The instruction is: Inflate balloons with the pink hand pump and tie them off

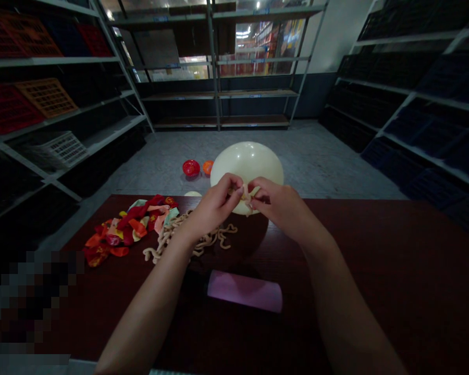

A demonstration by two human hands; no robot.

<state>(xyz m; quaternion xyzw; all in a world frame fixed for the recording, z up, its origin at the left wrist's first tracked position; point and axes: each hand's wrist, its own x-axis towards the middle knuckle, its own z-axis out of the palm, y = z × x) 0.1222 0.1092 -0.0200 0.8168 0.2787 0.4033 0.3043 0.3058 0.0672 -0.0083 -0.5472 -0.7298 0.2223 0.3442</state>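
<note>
A blown-up cream balloon point(247, 162) hovers above the far edge of a dark red table point(394, 271). My left hand point(214, 205) and my right hand point(279, 203) meet at its neck, and both pinch the stretched rubber there. Under my left wrist lies a tangle of beige curly ribbon point(195, 237). To its left sits a heap of flat balloons point(127, 226) in red, orange, pink and pale green. A pink cylinder with a dark end, perhaps a hand pump point(244, 290), rests on the table between my forearms.
Two small inflated balloons, one red point(191, 167) and one orange point(207, 166), lie on the grey floor beyond the table. Metal shelving point(62, 104) with plastic crates lines the left; dark shelving point(414, 94) stands on the right and more at the back.
</note>
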